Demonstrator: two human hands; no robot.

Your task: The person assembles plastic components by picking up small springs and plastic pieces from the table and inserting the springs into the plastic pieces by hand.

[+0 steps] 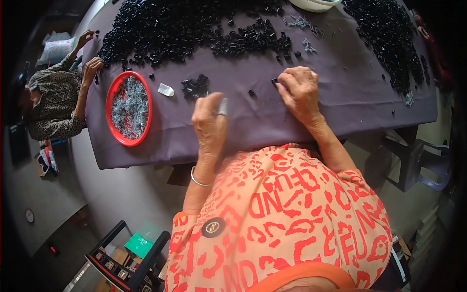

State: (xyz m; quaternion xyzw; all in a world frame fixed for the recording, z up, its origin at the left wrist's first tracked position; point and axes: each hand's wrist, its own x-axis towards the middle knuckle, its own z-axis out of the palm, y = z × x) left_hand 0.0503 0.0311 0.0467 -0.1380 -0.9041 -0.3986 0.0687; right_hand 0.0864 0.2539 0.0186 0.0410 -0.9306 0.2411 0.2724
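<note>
My right hand (300, 95) is closed, pinching a small black plastic piece (275, 81) between thumb and forefinger above the table. My left hand (209, 121) is curled, with a pale finger cover (223, 107) on one digit. Whatever its fingers may hold is hidden. Just beyond the left hand lies a small heap of black plastic pieces (195, 86). A single black piece (252, 93) rests on the cloth between my hands. To the left of the heap is a white rounded object (166, 90).
A red oval basket (150, 109) full of thin metal pins stands at the left. Large piles of black pieces (160, 29) cover the far side, with loose pins (309, 46) near a pale bowl (316, 5). Another person (56, 97) works at the left edge.
</note>
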